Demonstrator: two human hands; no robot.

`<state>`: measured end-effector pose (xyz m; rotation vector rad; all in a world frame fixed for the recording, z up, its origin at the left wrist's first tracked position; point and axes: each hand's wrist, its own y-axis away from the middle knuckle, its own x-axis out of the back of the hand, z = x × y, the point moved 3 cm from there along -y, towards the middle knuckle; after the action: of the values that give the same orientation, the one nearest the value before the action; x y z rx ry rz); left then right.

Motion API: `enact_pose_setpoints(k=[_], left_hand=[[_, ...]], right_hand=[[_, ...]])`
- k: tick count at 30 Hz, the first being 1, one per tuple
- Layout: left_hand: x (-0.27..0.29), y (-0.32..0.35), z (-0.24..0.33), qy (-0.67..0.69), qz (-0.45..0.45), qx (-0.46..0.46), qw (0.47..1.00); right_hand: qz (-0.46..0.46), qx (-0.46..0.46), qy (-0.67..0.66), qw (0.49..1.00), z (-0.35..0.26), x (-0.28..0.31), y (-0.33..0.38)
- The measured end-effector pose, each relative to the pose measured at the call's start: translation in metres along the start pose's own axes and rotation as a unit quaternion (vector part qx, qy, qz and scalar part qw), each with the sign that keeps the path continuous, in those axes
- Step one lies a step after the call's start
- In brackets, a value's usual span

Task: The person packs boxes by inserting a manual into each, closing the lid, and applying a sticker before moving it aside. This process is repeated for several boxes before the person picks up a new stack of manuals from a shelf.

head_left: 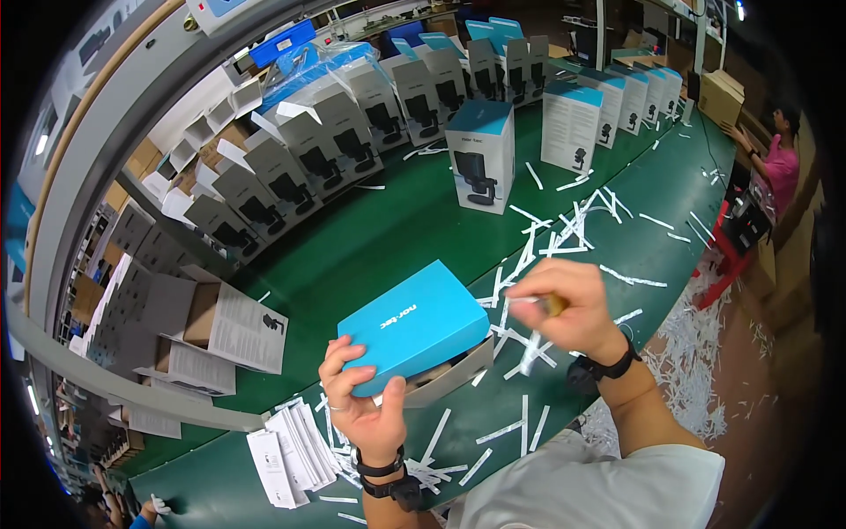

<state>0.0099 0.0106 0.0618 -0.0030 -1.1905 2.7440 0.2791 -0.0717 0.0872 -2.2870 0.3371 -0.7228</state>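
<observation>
A person's left hand (pixel 366 406) cups the near left end of a smooth, rectangular blue box (pixel 414 331), fingers spread over its top and thumb against its side; the right hand (pixel 577 304), just beyond the box's right end, closes around a small tool (pixel 554 305) with a tan part, its exact kind blurred; the blue box sits at the near middle of a flat green table (pixel 370 229), above a pale cardboard carton (pixel 465 374), a dark gap between the two, what lies inside too shadowed to tell; thin, crinkled white paper strips (pixel 573 225) litter the surface, while a stack of flat white leaflets (pixel 291 454) lies near the left wrist; at left, open cartons (pixel 256 331) show brown cardboard within; farther back stand a tall, blue-topped box (pixel 482 163) and a curving row of upright grey cartons (pixel 379 110), several with raised flaps; shredded paper (pixel 679 379) heaps on the floor at right.
</observation>
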Motion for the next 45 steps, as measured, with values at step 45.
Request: enact_pose_setpoints(k=[45], left_hand=[[0.001,0.029,-0.019,-0.182,-0.029,-0.179,0.966]], right_hand=[[0.007,0.137,-0.209,0.968,0.041,-0.076,0.002]])
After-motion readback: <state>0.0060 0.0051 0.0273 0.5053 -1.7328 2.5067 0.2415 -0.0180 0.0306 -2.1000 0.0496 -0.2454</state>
